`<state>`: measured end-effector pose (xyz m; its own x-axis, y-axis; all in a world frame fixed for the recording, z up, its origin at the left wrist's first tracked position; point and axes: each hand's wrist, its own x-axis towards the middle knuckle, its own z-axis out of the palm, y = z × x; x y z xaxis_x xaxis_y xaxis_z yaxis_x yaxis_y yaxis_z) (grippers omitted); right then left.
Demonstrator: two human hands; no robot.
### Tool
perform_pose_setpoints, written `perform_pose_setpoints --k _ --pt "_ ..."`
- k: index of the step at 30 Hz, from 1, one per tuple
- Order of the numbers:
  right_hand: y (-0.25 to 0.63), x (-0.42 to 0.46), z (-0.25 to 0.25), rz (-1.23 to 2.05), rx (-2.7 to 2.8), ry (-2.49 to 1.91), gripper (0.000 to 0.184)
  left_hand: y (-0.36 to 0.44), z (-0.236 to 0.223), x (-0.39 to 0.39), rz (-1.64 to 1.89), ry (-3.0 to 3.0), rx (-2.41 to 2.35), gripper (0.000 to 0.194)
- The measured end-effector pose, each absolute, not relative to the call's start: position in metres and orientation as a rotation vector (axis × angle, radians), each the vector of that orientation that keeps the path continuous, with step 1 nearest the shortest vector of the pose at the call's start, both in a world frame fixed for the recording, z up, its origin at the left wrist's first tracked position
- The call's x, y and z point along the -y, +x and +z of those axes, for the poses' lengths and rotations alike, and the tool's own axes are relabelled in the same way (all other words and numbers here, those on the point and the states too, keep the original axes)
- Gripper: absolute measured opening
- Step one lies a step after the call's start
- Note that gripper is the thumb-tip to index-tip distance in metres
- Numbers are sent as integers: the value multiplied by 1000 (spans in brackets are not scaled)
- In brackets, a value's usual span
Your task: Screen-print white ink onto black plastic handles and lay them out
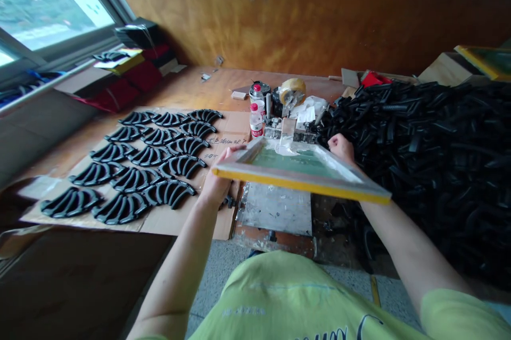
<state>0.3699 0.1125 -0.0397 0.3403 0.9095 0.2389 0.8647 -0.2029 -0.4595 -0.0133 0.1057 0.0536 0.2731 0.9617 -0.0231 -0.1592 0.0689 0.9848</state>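
Note:
A screen printing frame [299, 182] with a yellow front edge and green mesh is raised at a tilt in front of me. Its far side meets a metal clamp [288, 130]. My left hand [222, 170] grips the frame's left side, fingers along the rim. Close to the far right rim, my right hand [341, 149] is closed with curled fingers; whatever it holds is hidden. Below the frame lies a flat, stained metal plate [277, 211]. Rows of curved black plastic pieces [146, 156] rest on cardboard at the left.
A large heap of black plastic parts [431, 170] fills the right side. Behind the clamp stand red-capped bottles [256, 121] and a tape roll [293, 90]. Boxes [138, 68] line the window side. A wooden board [303, 31] closes off the table's back.

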Motion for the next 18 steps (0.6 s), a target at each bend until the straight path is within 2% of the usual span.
perform_pose_setpoints --k 2,6,8,10,13,16,18 --pt "358 -93 -65 283 1639 -2078 22 1 64 -122 1102 1153 -825 43" --pt "310 -79 -94 379 1993 -1885 32 17 59 -132 1175 1082 -836 45" --pt "290 -77 -90 361 2109 -1851 24 21 42 -119 1137 1025 -890 44" --pt "270 -70 -79 329 2063 -1864 13 25 17 -97 901 944 -951 46" --pt "229 -45 -61 255 2043 -1720 14 30 -21 -59 568 764 -1014 48" --pt "199 -19 -55 310 2362 -1333 20 16 -54 -32 625 627 -1062 37" --pt "212 -11 -57 370 2477 -1279 26 -11 -75 -25 720 592 -1134 30"
